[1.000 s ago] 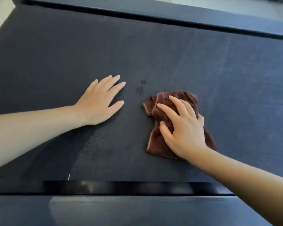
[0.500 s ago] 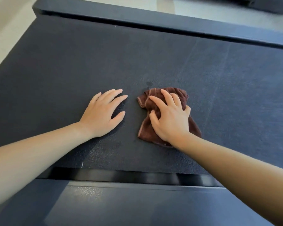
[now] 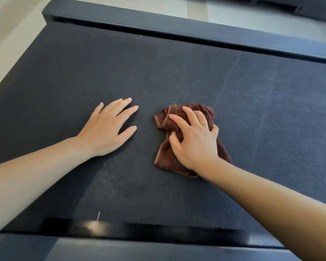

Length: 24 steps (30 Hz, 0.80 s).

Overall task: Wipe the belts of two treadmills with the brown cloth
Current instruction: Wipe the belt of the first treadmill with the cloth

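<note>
Brown cloth [image 3: 165,157] lies bunched on the treadmill belt [image 3: 177,72] under the right hand [image 3: 194,140], whose curled fingers grip its folds, its long axis running from beneath the wrist out past the fingertips. Beside those fingers, clear of the cloth, the left hand [image 3: 107,129] rests flat, fingers straight, holding nothing; a dark side rail [image 3: 177,29] lies beyond both hands' fingertips.

Bare slim left hand [image 3: 107,129]: thumb and four fingers all showing, nails short, rounded, plain. Bare right hand [image 3: 194,142]: same build, same short plain nails, little finger partly hidden behind the others. Behind each hand a bare forearm, uncovered from the wrist to the frame edge: left forearm [image 3: 36,170], right forearm [image 3: 271,202]. Both smooth, widening away from the wrists. Knuckles faintly ridged on the right hand.
</note>
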Available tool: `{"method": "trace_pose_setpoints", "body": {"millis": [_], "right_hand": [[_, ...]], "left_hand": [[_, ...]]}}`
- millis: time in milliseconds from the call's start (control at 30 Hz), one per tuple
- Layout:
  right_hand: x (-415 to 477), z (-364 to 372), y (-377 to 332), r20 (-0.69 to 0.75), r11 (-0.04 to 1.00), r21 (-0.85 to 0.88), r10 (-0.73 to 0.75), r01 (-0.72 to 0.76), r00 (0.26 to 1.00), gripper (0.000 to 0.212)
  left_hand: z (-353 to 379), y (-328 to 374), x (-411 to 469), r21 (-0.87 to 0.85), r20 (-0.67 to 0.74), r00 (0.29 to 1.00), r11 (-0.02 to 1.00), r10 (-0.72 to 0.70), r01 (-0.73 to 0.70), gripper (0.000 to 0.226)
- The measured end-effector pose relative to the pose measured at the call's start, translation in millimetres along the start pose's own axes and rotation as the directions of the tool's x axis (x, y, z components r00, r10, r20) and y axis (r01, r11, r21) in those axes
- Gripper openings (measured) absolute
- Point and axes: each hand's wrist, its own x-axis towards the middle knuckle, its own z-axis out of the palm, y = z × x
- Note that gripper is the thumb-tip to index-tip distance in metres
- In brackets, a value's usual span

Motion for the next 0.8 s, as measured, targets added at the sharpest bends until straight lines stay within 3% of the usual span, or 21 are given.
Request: {"method": "trace_pose_setpoints", "body": {"millis": [167,367,633,800], "right_hand": [[64,8,-3,-0.051,0.999,0.017,0.033,-0.032,0.998,0.044],[117,12,-7,-0.095,0.998,0.012,0.069,-0.068,0.993,0.043],[190,13,-4,-0.11,0.978,0.017,0.208,-0.208,0.972,0.042],[248,14,13,-0.136,0.981,0.023,0.195,-0.194,0.971,0.044]], "left_hand": [[-7,-39,60,-0.004,-0.017,0.998,0.998,-0.056,0.056,0.058],[-6,-61,121,-0.022,0.007,1.0,0.999,-0.023,0.023,0.059],[-7,-61,133,-0.042,-0.018,1.0,0.999,-0.021,0.02,0.062],[-6,-63,133,-0.032,-0.044,0.999,0.999,-0.032,0.03,0.064]]}}
